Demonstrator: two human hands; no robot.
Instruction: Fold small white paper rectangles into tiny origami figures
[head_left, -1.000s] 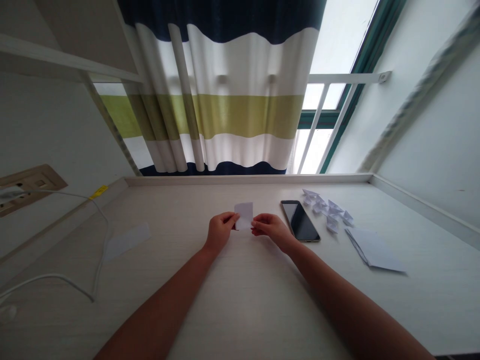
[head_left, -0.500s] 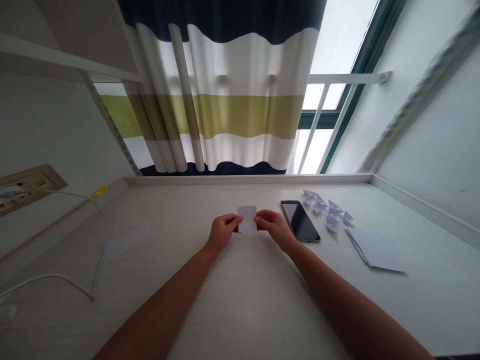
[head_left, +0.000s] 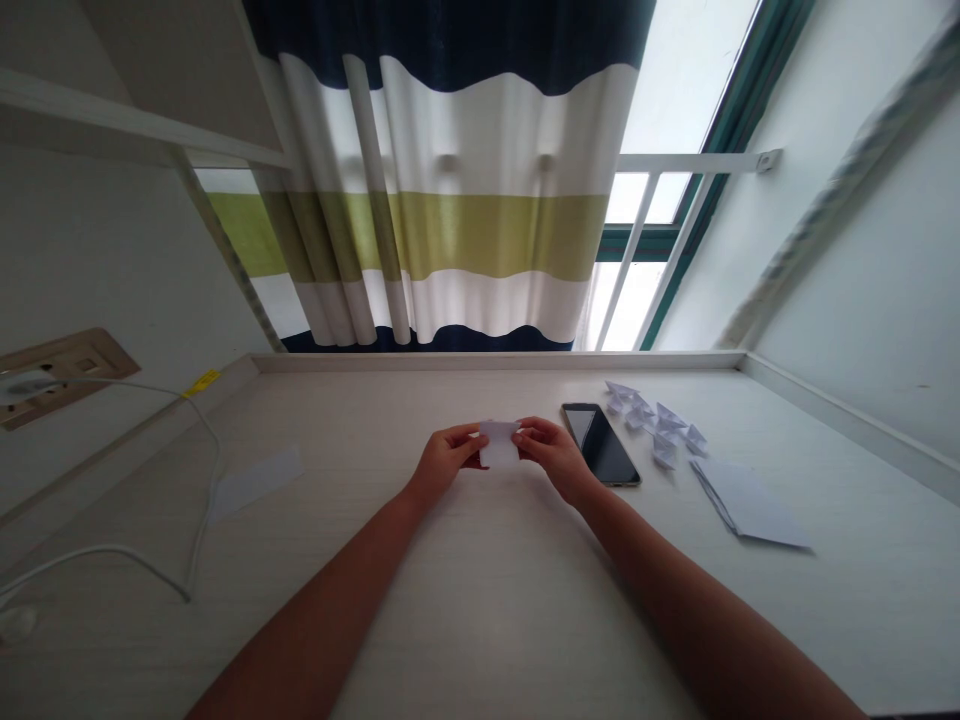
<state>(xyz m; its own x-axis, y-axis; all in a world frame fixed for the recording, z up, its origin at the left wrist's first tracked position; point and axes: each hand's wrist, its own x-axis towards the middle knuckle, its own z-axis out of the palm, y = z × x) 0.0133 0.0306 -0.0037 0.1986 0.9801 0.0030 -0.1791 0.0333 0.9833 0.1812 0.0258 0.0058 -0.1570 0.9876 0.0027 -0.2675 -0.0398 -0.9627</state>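
Note:
A small white piece of paper (head_left: 499, 445) is held up between my two hands over the middle of the table. My left hand (head_left: 448, 455) pinches its left edge with thumb and fingers. At the opposite edge, my right hand (head_left: 551, 450) grips it the same way. Its upper part looks bent, though the exact folds are too small to make out. Just right of my right hand lies a dark phone (head_left: 601, 445), flat on the table.
Several small folded paper shapes (head_left: 656, 425) sit right of the phone, with a stack of white paper (head_left: 754, 503) nearer me. On the left lie a paper strip (head_left: 255, 484) and a white cable (head_left: 199, 530) running to a wall socket (head_left: 67, 375). A raised rim (head_left: 495, 361) edges the table's back.
The paper between my hands shows shorter and wider than before, its upper edge lower. Both hands keep their hold and have shifted only slightly.

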